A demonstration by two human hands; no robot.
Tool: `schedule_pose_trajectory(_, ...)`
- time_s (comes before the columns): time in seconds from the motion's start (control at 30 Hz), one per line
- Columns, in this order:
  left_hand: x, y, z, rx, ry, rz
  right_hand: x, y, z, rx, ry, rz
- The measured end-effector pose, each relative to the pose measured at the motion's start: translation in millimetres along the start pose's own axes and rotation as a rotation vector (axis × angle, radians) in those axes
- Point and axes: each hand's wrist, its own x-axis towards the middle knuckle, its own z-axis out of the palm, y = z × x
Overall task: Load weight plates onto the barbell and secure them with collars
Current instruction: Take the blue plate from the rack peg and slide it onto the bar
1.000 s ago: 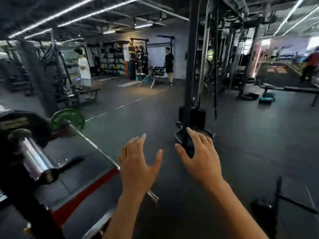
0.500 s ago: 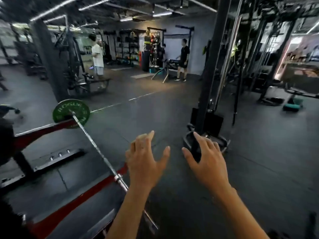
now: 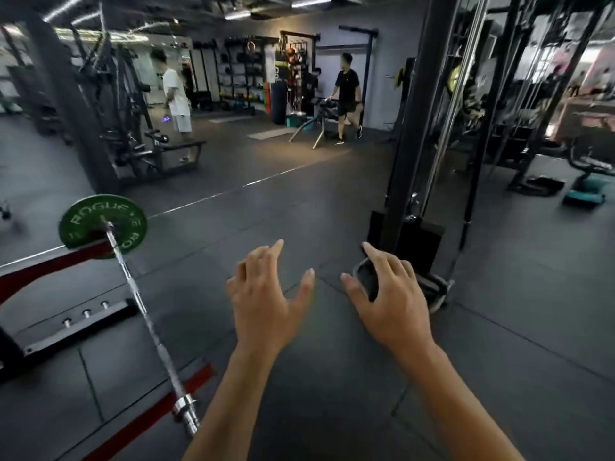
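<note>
- My left hand [image 3: 266, 302] and right hand [image 3: 389, 302] are both held out in front of me over the floor [image 3: 332, 211], fingers spread and relaxed, thumbs toward each other, holding nothing.
- The barbell [image 3: 146, 314] lies to the left of both hands, so my left hand is the nearer one. Its bare near sleeve [image 3: 188, 410] ends down by my left forearm, closer to me than my fingertips.
- The bar's long axis runs from that near end away and to the left, at a slant across the red-edged platform [image 3: 159, 414]. I judge that a plate must slide on along this line, from the near end.
- The far end already carries a green Rogue plate [image 3: 101, 224], well apart from my hands; I cannot tell whether a collar sits against it.
- Just beyond my right fingers, a dark rounded thing [image 3: 364, 277] lies at the foot of the cable machine [image 3: 419, 144]. It may be a plate, but my hand hides most of it, so I cannot say.
- I see no loose collar anywhere near.
- Farther off, a person in a white shirt [image 3: 174, 91] stands to the left and a person in black [image 3: 347, 91] walks by the wall racks.
</note>
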Motion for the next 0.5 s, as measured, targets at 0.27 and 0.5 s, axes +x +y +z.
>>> schedule_pose_trajectory(0.27,87.1,24.6,120.9,0.034,0.034,-0.080,134.2,97.6,51.9,0.081,-0.035,-0.031)
schedule_pose_trajectory(0.5,161.6,6.0,195.1,0.071,0.029,-0.170,236.6,140.6,120.0,0.151,-0.133,-0.081)
